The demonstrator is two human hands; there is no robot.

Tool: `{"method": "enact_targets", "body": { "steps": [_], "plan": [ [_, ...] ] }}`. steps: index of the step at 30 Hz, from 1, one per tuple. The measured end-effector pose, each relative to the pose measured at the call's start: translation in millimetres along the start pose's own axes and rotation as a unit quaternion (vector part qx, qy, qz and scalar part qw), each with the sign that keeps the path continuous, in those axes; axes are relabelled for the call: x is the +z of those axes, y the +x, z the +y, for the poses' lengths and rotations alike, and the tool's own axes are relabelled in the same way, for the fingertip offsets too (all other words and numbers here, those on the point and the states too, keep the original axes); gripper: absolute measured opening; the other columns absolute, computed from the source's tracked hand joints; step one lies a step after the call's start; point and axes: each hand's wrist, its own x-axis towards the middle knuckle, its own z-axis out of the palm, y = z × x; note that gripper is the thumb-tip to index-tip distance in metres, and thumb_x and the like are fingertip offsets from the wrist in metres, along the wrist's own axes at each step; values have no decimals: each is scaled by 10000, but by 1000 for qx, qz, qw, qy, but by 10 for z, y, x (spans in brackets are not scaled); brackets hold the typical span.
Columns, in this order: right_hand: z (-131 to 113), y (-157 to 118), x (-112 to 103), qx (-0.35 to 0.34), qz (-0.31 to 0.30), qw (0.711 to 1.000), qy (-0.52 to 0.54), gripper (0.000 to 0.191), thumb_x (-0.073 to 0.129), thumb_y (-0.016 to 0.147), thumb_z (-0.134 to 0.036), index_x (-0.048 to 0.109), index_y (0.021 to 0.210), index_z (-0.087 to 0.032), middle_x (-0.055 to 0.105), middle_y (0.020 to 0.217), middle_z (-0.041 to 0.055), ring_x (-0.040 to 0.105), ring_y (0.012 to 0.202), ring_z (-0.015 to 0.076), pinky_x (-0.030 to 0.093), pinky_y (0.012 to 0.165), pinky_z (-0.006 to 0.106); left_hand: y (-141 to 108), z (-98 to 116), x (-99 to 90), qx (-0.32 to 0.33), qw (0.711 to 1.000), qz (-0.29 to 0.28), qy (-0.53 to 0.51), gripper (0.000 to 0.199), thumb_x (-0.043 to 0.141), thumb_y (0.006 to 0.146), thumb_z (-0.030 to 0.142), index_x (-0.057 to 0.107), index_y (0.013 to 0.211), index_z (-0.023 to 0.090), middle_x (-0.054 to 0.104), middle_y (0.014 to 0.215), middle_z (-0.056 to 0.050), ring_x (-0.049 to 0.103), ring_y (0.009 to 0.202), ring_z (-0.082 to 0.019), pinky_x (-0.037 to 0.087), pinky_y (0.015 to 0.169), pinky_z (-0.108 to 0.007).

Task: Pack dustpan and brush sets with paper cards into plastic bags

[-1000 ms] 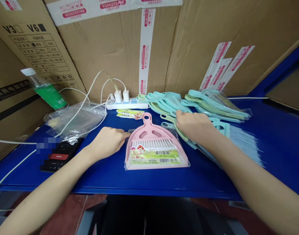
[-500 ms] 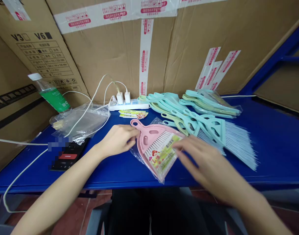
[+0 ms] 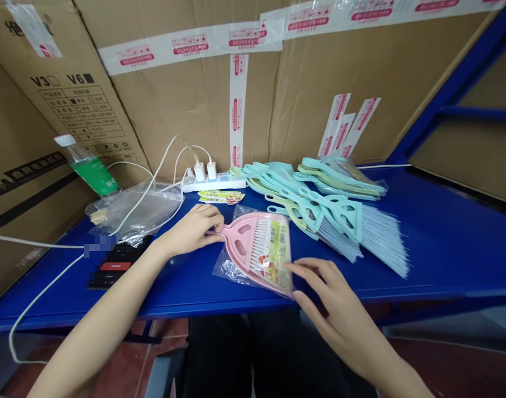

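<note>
Big cardboard boxes point(image 3: 186, 105) stand behind the blue bench point(image 3: 443, 243). On it lies a bagged pink dustpan point(image 3: 259, 249). My left hand point(image 3: 192, 229) pinches its handle. My right hand point(image 3: 335, 301) is open, fingertips touching the bag. It lies near the edge and might slide off.

Pixelated patch point(image 3: 100, 244) hides item beside black device point(image 3: 115, 260); label print point(image 3: 273, 249) unreadable
</note>
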Motion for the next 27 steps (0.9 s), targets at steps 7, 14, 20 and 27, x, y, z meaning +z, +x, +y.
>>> {"method": "enact_targets", "body": {
  "steps": [7,14,20,27],
  "plan": [
    [4,108,-133,144,-52,983,99,444,355,964,-446,504,1327,-238,663,907,65,640,767,202,555,708,360,-24,-12,26,-2,981,17,-195,171,488,928,357,417,912,202,486,935,-22,473,822,-149,432,760,-300],
    [-5,140,-238,169,-89,953,236,571,353,955,-545,394,1447,-259,669,1076,106,663,936,232,553,819,391,-40,32,-34,-32,971,21,-235,169,475,931,356,415,934,197,479,927,-15,475,816,-137,450,747,-298],
    [-24,211,-194,169,-114,844,496,499,416,942,-532,497,1346,-251,692,969,75,681,798,208,580,783,393,-95,127,-212,-28,965,52,-256,219,577,874,355,420,891,204,480,886,4,475,766,-112,450,676,-249],
    [79,292,-265,226,-25,814,535,452,569,860,-401,561,1289,-259,657,1146,87,660,798,194,616,612,334,-21,197,-98,-11,953,214,-216,269,592,878,334,443,1066,211,534,1016,-43,550,866,-139,500,719,-269]
  ]
}}
